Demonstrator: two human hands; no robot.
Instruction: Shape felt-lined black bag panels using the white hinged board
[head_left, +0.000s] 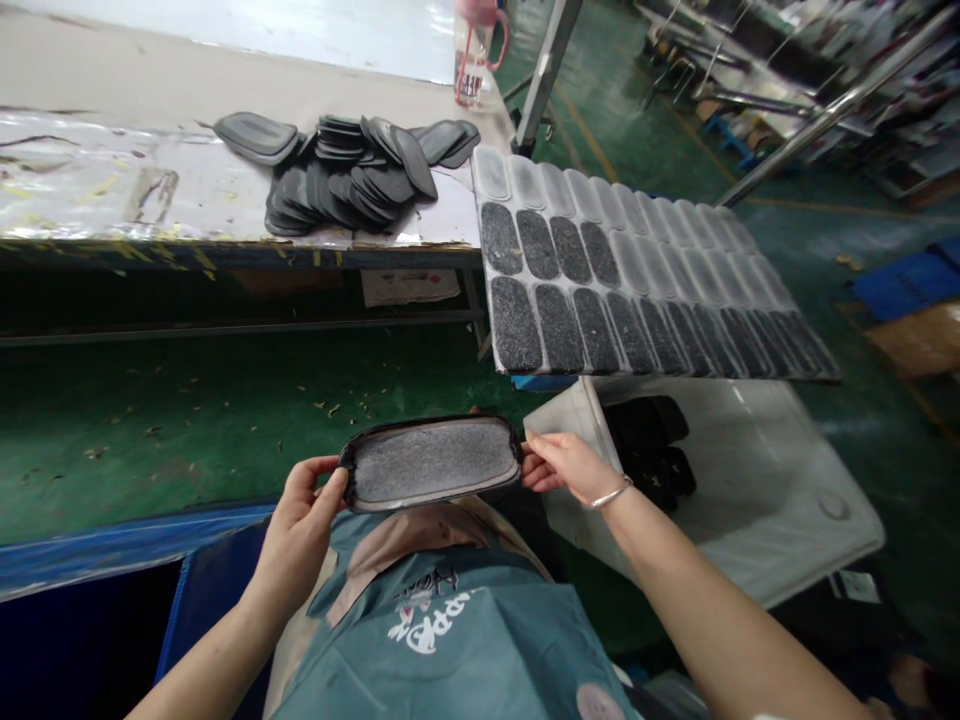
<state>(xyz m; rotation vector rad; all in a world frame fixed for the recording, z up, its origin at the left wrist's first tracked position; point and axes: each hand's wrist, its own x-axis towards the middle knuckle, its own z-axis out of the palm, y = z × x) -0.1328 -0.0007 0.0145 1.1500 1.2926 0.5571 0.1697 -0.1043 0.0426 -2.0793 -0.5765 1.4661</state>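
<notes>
Between my two hands, above my lap, is a long oval pad (435,462) with a grey fuzzy face and a raised black rim. My left hand (304,515) pinches its left end, thumb on top. At the other end, the closed fingers of my right hand (562,465) grip the rim; a silver bangle circles that wrist. To the upper right, a board (501,372) carries rows of oval pieces, some dark and speckled, others pale and translucent. Dark grey curved oval pieces (352,185) lie piled on the workbench ahead.
The workbench (67,190) has a worn, taped front edge, with a pink-lided bottle (472,60) at its far corner. Below the board stands a white bin (750,480) with black pads (652,440) inside. A blue container (202,590) is at lower left. Metal posts rise behind.
</notes>
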